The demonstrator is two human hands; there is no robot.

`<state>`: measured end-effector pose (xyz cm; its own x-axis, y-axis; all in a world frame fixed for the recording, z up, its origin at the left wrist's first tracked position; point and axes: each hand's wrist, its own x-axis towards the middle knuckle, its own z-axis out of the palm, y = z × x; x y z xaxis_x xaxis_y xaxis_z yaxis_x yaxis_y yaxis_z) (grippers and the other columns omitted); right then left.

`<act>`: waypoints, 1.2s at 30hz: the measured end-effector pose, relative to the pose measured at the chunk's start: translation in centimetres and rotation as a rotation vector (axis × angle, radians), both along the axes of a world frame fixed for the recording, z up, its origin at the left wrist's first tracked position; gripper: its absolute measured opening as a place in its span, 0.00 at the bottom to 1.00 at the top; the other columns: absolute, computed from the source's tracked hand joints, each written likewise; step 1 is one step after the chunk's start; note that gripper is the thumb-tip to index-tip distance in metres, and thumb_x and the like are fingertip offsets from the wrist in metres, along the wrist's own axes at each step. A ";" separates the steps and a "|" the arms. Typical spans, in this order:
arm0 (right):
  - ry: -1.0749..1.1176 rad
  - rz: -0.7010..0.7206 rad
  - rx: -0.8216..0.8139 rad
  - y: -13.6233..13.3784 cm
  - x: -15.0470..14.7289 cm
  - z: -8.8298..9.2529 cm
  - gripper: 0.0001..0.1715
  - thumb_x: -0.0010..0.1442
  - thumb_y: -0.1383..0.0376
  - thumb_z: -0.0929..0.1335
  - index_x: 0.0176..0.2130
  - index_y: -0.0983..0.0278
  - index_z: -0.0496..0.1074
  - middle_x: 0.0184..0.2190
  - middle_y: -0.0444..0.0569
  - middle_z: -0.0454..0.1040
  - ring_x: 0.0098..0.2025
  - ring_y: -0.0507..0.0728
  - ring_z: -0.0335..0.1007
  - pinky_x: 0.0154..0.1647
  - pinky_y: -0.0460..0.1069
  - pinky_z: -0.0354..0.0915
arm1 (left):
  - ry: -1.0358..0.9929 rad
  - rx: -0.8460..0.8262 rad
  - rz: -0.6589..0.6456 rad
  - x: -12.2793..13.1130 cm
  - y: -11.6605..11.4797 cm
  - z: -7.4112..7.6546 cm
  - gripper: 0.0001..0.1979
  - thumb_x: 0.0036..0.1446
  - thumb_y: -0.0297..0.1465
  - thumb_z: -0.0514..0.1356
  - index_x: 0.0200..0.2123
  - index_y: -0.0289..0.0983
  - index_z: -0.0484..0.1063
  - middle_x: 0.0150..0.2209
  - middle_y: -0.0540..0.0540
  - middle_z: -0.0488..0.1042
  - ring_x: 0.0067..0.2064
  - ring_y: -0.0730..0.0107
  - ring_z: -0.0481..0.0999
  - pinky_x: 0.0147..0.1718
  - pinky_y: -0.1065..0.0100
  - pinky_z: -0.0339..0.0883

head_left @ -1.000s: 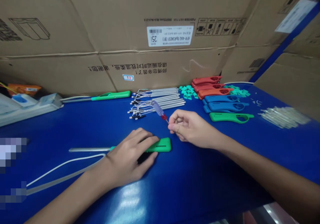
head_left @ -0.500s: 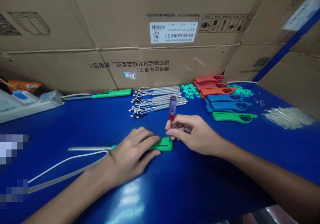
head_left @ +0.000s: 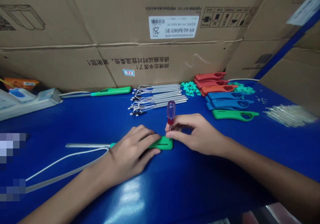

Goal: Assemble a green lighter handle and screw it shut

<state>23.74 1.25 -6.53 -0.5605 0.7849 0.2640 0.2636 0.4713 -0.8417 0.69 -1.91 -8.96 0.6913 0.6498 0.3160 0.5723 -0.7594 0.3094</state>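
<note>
Blue tabletop (head_left: pixel 200 184): your work surface. Near edge shows bottom right; bare blue in front of and between your forearms.
Cardboard boxes (head_left: pixel 125 44): wall off the far edge, no room behind the parts rows.
Green handle piece (head_left: pixel 162 143): lies flat mid-table, its metal tube (head_left: pixel 87 145) pointing left.
Left hand (head_left: pixel 130 157): you press it palm-down over the handle piece, fingers curled on it, pinning it to the table.
Right hand (head_left: pixel 197 134): thumb and fingers pinched shut on the shank of the screwdriver.
Screwdriver (head_left: pixel 171 112): small, red clear grip, upright, tip down at the handle piece's right end. Tip contact hidden by your fingers.
White cable (head_left: pixel 62 160): loops left of your left wrist, near the tube.
Metal tubes with wires (head_left: pixel 157 99): bundle just behind the screwdriver, close to it.
Handle shells (head_left: pixel 225 97): red, blue and green, stacked in a row right of the bundle; teal caps (head_left: pixel 190 89) beside them.
Clear tubes (head_left: pixel 290 114): pile far right, well apart from your hands.
Second green handle (head_left: pixel 110 91): far left-centre, against the boxes.
White power strip (head_left: pixel 27 104): far left edge.
Change: half a second ago the screwdriver stood about the same; your right fingers now sit lower on the shank, closer to the handle piece. A second ago it was tilted, tip off the part. Left hand unmoved.
</note>
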 end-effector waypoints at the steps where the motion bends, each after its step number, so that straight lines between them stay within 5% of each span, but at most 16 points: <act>1: 0.005 0.002 0.003 0.0 0.0 0.0 0.03 0.61 0.68 0.71 0.33 0.66 0.73 0.29 0.44 0.76 0.30 0.49 0.70 0.33 0.43 0.67 | 0.002 -0.001 -0.001 0.0 0.0 0.0 0.11 0.66 0.29 0.57 0.50 0.34 0.70 0.44 0.41 0.74 0.43 0.61 0.71 0.43 0.59 0.66; 26: -0.011 -0.039 -0.047 -0.3 -0.3 -0.1 0.11 0.56 0.65 0.74 0.29 0.65 0.70 0.25 0.42 0.72 0.26 0.48 0.64 0.26 0.42 0.61 | 0.009 -0.011 0.009 0.2 -0.1 0.4 0.10 0.66 0.30 0.56 0.47 0.35 0.73 0.43 0.41 0.75 0.42 0.61 0.72 0.42 0.59 0.67; 36: -0.070 0.077 0.003 0.0 0.3 0.3 0.03 0.63 0.71 0.68 0.36 0.64 0.72 0.34 0.45 0.77 0.35 0.51 0.73 0.38 0.45 0.68 | 0.005 0.026 0.003 0.2 0.1 0.2 0.11 0.66 0.30 0.57 0.50 0.35 0.71 0.44 0.41 0.75 0.43 0.61 0.72 0.42 0.60 0.67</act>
<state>24.09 1.26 -6.19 -0.6362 0.7382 0.2243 0.2845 0.4947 -0.8212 0.87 -1.81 -8.80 0.6913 0.6430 0.3295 0.5758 -0.7658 0.2864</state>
